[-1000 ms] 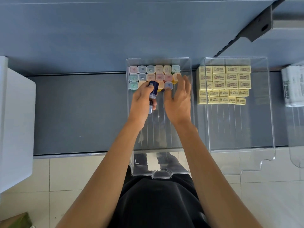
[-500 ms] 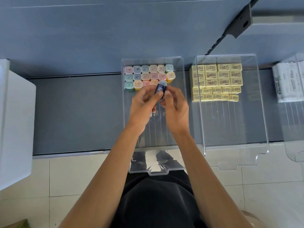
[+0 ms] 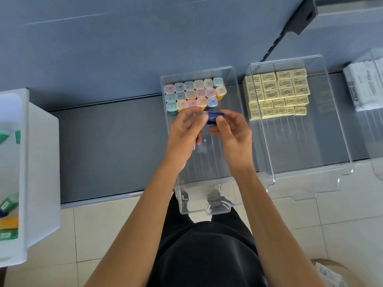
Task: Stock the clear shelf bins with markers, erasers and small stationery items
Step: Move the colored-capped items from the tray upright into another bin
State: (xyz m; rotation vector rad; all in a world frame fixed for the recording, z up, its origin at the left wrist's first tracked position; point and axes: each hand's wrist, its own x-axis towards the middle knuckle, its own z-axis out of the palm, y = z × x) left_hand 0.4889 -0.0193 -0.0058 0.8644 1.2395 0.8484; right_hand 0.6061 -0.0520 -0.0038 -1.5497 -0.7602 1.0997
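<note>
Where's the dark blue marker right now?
Head view, centre: the dark blue marker is pinched between left hand and right hand above the clear bin, just before its pastel-capped markers.

Single head view, wide-angle, steeply downward over shelf (image 3: 103,141), close above clear bin (image 3: 230,100).

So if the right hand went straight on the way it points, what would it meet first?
Most likely the left hand, gripping the same dark blue item the right hand pinches; the capped markers lie beyond. Depth is unclear.
</note>
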